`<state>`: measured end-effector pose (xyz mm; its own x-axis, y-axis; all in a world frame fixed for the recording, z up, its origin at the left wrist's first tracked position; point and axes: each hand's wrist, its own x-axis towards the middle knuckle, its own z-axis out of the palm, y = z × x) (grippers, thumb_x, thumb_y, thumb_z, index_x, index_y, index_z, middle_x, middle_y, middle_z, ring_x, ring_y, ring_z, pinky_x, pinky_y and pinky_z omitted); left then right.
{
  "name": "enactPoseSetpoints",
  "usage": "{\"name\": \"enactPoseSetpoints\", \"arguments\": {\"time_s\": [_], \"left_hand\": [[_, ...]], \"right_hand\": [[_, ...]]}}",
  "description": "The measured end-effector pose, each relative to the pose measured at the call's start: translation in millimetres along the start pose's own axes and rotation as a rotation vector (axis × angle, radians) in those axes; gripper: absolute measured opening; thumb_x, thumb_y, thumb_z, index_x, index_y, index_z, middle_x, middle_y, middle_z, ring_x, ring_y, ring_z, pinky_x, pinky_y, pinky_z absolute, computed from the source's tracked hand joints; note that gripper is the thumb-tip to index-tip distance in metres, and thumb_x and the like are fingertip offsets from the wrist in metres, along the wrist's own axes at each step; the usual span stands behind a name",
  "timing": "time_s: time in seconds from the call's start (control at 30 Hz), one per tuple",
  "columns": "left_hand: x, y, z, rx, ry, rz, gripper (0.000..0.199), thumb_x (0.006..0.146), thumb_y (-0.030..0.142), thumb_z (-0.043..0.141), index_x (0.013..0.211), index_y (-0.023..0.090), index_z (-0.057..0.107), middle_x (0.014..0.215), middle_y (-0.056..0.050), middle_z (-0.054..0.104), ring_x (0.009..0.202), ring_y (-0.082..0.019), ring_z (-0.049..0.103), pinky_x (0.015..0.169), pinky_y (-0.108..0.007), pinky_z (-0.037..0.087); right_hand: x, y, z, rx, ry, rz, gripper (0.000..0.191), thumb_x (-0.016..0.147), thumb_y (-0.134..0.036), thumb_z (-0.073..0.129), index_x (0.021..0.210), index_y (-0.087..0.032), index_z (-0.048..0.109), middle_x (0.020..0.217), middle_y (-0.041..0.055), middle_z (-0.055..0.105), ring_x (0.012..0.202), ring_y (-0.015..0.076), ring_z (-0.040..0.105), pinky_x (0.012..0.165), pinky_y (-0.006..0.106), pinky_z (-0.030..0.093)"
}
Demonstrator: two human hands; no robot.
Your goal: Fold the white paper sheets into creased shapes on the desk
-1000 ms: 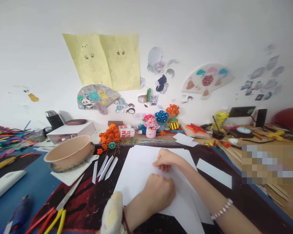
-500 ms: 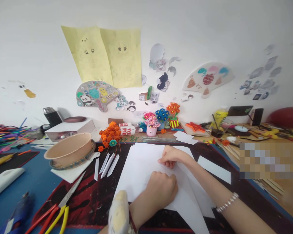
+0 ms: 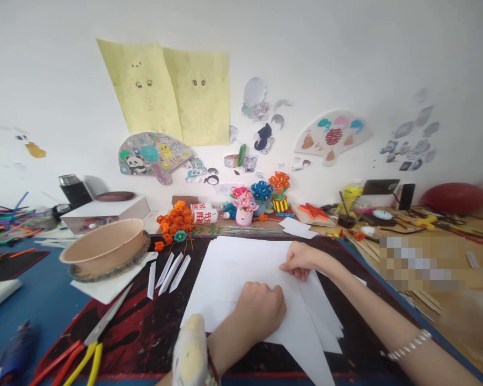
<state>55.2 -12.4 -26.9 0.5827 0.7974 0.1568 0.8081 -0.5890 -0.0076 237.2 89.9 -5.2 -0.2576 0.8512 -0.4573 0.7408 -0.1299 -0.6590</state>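
Observation:
A stack of white paper sheets (image 3: 225, 268) lies on the dark mat in front of me. My left hand (image 3: 262, 308) is closed and rests on the paper, its fingertips hidden beneath. Farther up the sheets, my right hand (image 3: 301, 260) is closed too, thumb and curled fingers pressed at the paper. From under my left hand a white paper flap (image 3: 306, 343) slants toward the near edge. Several narrow folded paper strips (image 3: 175, 273) lie left of the stack. Scissors (image 3: 99, 332) with red and yellow handles lie open at the lower left.
A beige bowl (image 3: 104, 244) stands at the left. Behind the paper are orange pipe-cleaner flowers (image 3: 175, 222), a bottle (image 3: 205, 214) on its side and small flower pots (image 3: 280, 205). A blue tool (image 3: 14, 348) lies at the lower left; a drink cup (image 3: 346, 217) stands at right.
My right hand has slid to the right across the paper. My left hand stays on the sheets, nearly in place. The whole view has shifted slightly.

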Motion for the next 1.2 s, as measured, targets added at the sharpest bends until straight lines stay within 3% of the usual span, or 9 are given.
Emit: {"name": "enactPoseSetpoints", "arguments": {"time_s": [0.27,0.4,0.47,0.57,0.63,0.8,0.97,1.03,1.2], "left_hand": [[1,0,1.5,-0.015,-0.007,0.008,0.02,0.089,0.021,0.045,0.08,0.017,0.062,0.067,-0.008,0.069,0.059,-0.026,0.066,0.053,-0.032,0.042],[1,-2,-3.8,-0.044,-0.009,0.052,0.019,0.091,0.02,0.045,0.082,0.017,0.062,0.072,-0.006,0.069,0.062,-0.022,0.065,0.057,-0.031,0.044],[-1,-5,-10.2,-0.064,0.001,0.108,0.016,0.091,0.031,0.052,0.089,0.018,0.061,0.086,-0.005,0.07,0.077,-0.022,0.066,0.066,-0.032,0.046],[-5,-9,-20.2,-0.118,0.03,0.195,0.043,0.082,0.058,0.061,0.104,0.02,0.059,0.108,-0.006,0.067,0.098,-0.025,0.061,0.082,-0.036,0.045],[-7,-11,-23.9,-0.145,0.034,0.219,0.054,0.079,0.064,0.061,0.109,0.019,0.058,0.112,-0.009,0.065,0.101,-0.027,0.059,0.085,-0.038,0.044],[-8,-15,-22.6,-0.094,-0.024,0.24,0.035,0.085,0.048,0.062,0.105,0.019,0.059,0.109,-0.008,0.067,0.096,-0.026,0.062,0.081,-0.037,0.043],[-5,-17,-21.2,-0.023,-0.022,0.275,0.012,0.092,0.024,0.056,0.101,0.016,0.06,0.107,-0.007,0.069,0.09,-0.023,0.064,0.08,-0.036,0.043],[-4,-19,-22.0,-0.022,-0.032,0.27,0.011,0.091,0.023,0.057,0.099,0.016,0.06,0.107,-0.007,0.069,0.091,-0.023,0.064,0.081,-0.036,0.043],[-5,-30,-26.0,-0.067,0.004,0.223,0.029,0.085,0.038,0.067,0.106,0.02,0.06,0.121,-0.009,0.064,0.115,-0.028,0.055,0.093,-0.042,0.039]], "right_hand": [[-16,26,-12,-0.025,0.053,0.031,0.039,0.066,-0.042,0.077,0.046,-0.015,0.057,0.04,0.0015,0.059,0.034,0.0099,0.055,0.034,0.016,0.039],[-21,28,-11,-0.056,0.164,0.009,0.034,0.067,-0.034,0.076,0.046,-0.016,0.056,0.04,0.0011,0.06,0.035,0.0105,0.056,0.036,0.018,0.039],[-21,21,-10,-0.061,0.258,-0.026,0.031,0.068,-0.03,0.074,0.047,-0.017,0.056,0.041,0.0004,0.06,0.035,0.0098,0.056,0.038,0.018,0.038],[-15,4,-8,-0.013,0.364,-0.113,0.023,0.074,-0.03,0.068,0.056,-0.017,0.061,0.048,0.0005,0.064,0.038,0.0092,0.056,0.041,0.018,0.038],[-9,-10,-5,0.045,0.388,-0.185,0.017,0.077,-0.029,0.064,0.064,-0.018,0.065,0.054,0.0012,0.068,0.041,0.0099,0.058,0.042,0.019,0.039],[5,-28,9,0.232,0.403,-0.342,0.015,0.079,-0.028,0.057,0.08,-0.017,0.066,0.061,0.0017,0.069,0.045,0.011,0.06,0.042,0.019,0.041],[12,-8,15,0.403,0.458,-0.392,0.022,0.08,-0.034,0.053,0.087,-0.016,0.064,0.062,0.0015,0.066,0.048,0.012,0.059,0.043,0.02,0.042],[13,3,13,0.456,0.484,-0.381,0.024,0.078,-0.036,0.054,0.088,-0.016,0.064,0.062,0.0016,0.065,0.049,0.0123,0.059,0.043,0.021,0.042],[17,18,9,0.554,0.533,-0.334,0.026,0.075,-0.038,0.058,0.087,-0.016,0.065,0.063,0.0022,0.065,0.05,0.0125,0.059,0.044,0.021,0.043]]}}
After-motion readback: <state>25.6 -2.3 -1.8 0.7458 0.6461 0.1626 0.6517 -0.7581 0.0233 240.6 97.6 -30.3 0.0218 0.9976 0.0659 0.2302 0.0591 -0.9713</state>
